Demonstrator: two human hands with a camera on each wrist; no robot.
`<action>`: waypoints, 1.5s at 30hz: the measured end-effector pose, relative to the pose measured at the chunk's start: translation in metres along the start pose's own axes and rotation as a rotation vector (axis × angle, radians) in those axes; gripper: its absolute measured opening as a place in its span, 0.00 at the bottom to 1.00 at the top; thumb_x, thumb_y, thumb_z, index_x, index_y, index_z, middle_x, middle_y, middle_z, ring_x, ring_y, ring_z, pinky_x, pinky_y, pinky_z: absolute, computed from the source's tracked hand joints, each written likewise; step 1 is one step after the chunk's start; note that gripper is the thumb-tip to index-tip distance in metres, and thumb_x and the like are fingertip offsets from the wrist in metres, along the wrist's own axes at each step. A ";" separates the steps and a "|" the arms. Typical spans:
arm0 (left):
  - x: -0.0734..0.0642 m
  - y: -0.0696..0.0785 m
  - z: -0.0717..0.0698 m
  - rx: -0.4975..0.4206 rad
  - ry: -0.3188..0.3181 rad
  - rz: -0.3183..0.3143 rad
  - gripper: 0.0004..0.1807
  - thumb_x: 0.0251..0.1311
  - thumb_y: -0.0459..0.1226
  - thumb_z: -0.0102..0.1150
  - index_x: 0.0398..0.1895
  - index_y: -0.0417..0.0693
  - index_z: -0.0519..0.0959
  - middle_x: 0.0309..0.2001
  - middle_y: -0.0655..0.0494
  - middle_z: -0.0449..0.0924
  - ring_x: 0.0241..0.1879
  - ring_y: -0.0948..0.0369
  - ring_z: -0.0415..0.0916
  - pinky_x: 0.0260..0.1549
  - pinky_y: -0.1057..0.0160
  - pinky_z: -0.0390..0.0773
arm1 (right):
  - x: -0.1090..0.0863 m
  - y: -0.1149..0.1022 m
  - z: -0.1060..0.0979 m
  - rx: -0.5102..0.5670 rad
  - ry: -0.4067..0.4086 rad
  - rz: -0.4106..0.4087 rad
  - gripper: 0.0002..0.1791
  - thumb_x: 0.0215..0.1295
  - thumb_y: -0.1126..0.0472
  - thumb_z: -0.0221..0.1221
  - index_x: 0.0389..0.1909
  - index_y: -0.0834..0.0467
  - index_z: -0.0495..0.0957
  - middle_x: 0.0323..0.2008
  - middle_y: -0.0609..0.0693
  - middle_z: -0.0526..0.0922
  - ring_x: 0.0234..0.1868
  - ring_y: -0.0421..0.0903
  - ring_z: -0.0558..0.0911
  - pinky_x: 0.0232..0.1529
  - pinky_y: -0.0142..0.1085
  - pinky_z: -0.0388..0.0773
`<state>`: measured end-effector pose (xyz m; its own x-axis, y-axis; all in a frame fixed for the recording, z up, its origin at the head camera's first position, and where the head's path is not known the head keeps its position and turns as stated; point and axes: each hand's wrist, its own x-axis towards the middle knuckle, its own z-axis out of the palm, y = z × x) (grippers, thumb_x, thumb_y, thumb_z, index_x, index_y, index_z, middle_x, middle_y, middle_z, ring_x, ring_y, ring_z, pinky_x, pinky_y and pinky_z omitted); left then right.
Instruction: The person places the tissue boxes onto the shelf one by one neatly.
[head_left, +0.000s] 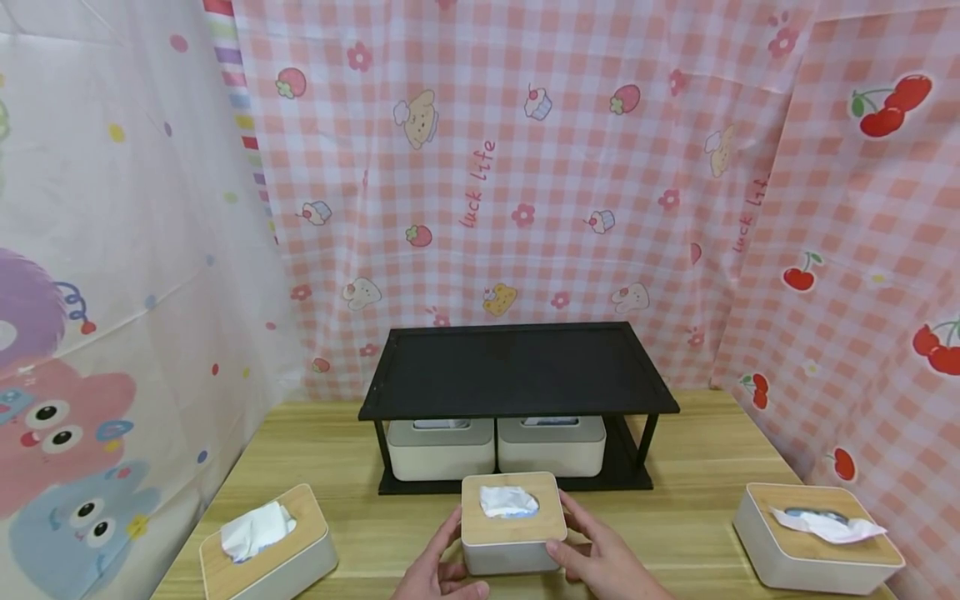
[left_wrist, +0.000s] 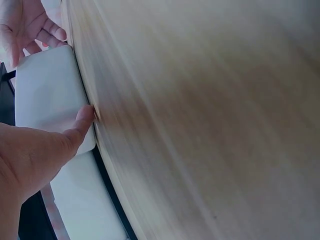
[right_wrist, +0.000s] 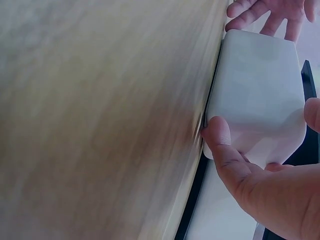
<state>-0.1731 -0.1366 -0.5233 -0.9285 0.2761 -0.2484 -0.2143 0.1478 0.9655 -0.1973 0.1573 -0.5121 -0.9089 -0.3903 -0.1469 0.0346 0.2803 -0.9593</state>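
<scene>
A tissue box (head_left: 513,554) with a white body and a wood-look lid stands upright at the front middle, a white tissue (head_left: 507,502) showing in its slot. My left hand (head_left: 444,560) holds its left end, fingers along that side and thumb in front. At the right end my right hand (head_left: 603,554) grips it, the thumb at the front corner and fingers reaching along the side. The left wrist view shows the left thumb (left_wrist: 82,122) near the box's bottom edge. In the right wrist view, the right thumb (right_wrist: 219,131) lies against the white front (right_wrist: 260,85).
Behind the held box stands a black two-level rack (head_left: 517,371). Two tissue boxes, one on the left (head_left: 442,457) and one on the right (head_left: 551,454), sit on its lower level. Further tissue boxes stand at the table's left (head_left: 303,567) and right (head_left: 817,562). Patterned curtains (head_left: 517,167) enclose the table.
</scene>
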 end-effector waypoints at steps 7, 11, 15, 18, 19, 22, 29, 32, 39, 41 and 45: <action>0.000 -0.001 0.001 -0.023 -0.001 0.009 0.62 0.61 0.43 0.79 0.88 0.46 0.44 0.82 0.20 0.42 0.62 0.42 0.82 0.53 0.53 0.87 | 0.000 0.000 0.001 0.002 0.009 -0.013 0.48 0.78 0.47 0.63 0.87 0.59 0.48 0.76 0.82 0.60 0.55 0.61 0.87 0.46 0.50 0.88; -0.001 -0.001 0.001 -0.025 0.000 0.017 0.62 0.61 0.42 0.79 0.88 0.46 0.44 0.82 0.20 0.42 0.62 0.42 0.81 0.53 0.53 0.87 | 0.000 0.000 0.001 -0.007 0.014 -0.013 0.48 0.78 0.47 0.63 0.87 0.59 0.48 0.76 0.82 0.60 0.56 0.61 0.87 0.46 0.51 0.89; -0.001 0.000 0.001 -0.014 0.005 0.012 0.63 0.60 0.43 0.80 0.88 0.47 0.45 0.82 0.20 0.42 0.62 0.42 0.81 0.54 0.52 0.87 | 0.001 0.000 0.001 -0.012 0.013 -0.006 0.49 0.78 0.46 0.63 0.87 0.59 0.48 0.76 0.82 0.60 0.56 0.62 0.87 0.47 0.51 0.89; -0.002 0.001 0.002 0.003 0.011 -0.002 0.63 0.59 0.44 0.81 0.88 0.47 0.45 0.82 0.20 0.42 0.62 0.42 0.81 0.55 0.50 0.87 | 0.001 -0.001 0.001 -0.017 0.012 0.000 0.49 0.78 0.46 0.63 0.87 0.59 0.47 0.76 0.82 0.60 0.56 0.61 0.87 0.47 0.51 0.89; -0.002 0.002 0.002 0.006 0.011 -0.008 0.64 0.59 0.44 0.81 0.88 0.47 0.45 0.82 0.20 0.42 0.62 0.41 0.81 0.55 0.50 0.87 | 0.001 -0.001 0.000 -0.018 0.012 -0.001 0.49 0.78 0.46 0.63 0.87 0.59 0.47 0.76 0.82 0.60 0.56 0.61 0.87 0.47 0.51 0.89; -0.002 0.003 0.003 0.013 0.016 -0.016 0.64 0.59 0.45 0.81 0.89 0.47 0.45 0.82 0.21 0.42 0.63 0.41 0.81 0.56 0.48 0.87 | 0.000 -0.001 0.001 -0.018 0.014 -0.010 0.49 0.78 0.46 0.63 0.87 0.59 0.47 0.76 0.82 0.60 0.55 0.61 0.87 0.46 0.50 0.88; -0.002 0.005 0.002 0.017 0.021 -0.015 0.64 0.59 0.46 0.81 0.88 0.47 0.46 0.82 0.22 0.43 0.62 0.43 0.81 0.57 0.48 0.86 | -0.002 -0.002 0.001 -0.019 0.018 -0.037 0.49 0.78 0.47 0.63 0.87 0.59 0.48 0.75 0.82 0.60 0.55 0.60 0.88 0.47 0.49 0.88; -0.003 0.005 0.002 0.018 0.019 -0.019 0.63 0.59 0.46 0.80 0.88 0.47 0.46 0.82 0.22 0.43 0.62 0.43 0.81 0.57 0.48 0.86 | -0.001 -0.003 0.001 -0.023 0.022 -0.037 0.49 0.78 0.47 0.63 0.87 0.59 0.48 0.75 0.82 0.61 0.54 0.60 0.88 0.46 0.48 0.88; -0.003 0.006 0.002 0.015 0.014 -0.014 0.63 0.60 0.46 0.80 0.88 0.47 0.45 0.82 0.22 0.43 0.62 0.44 0.81 0.57 0.48 0.86 | -0.002 -0.003 0.002 -0.031 0.029 -0.043 0.49 0.78 0.48 0.63 0.87 0.60 0.48 0.76 0.82 0.61 0.54 0.60 0.87 0.45 0.44 0.87; -0.004 0.006 0.002 0.014 0.015 -0.011 0.63 0.60 0.46 0.80 0.88 0.47 0.46 0.82 0.22 0.43 0.62 0.44 0.81 0.57 0.48 0.86 | -0.002 -0.003 0.002 -0.032 0.029 -0.043 0.49 0.78 0.47 0.63 0.87 0.60 0.48 0.76 0.82 0.61 0.54 0.60 0.87 0.45 0.44 0.87; -0.004 0.006 0.002 0.004 0.017 -0.008 0.63 0.60 0.45 0.80 0.88 0.47 0.46 0.83 0.22 0.43 0.63 0.43 0.80 0.57 0.49 0.86 | -0.002 -0.004 0.002 -0.036 0.029 -0.046 0.49 0.78 0.47 0.63 0.87 0.60 0.48 0.76 0.82 0.61 0.53 0.59 0.88 0.44 0.43 0.87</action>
<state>-0.1696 -0.1349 -0.5169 -0.9318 0.2584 -0.2549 -0.2208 0.1539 0.9631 -0.1949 0.1553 -0.5088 -0.9208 -0.3783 -0.0954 -0.0217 0.2939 -0.9556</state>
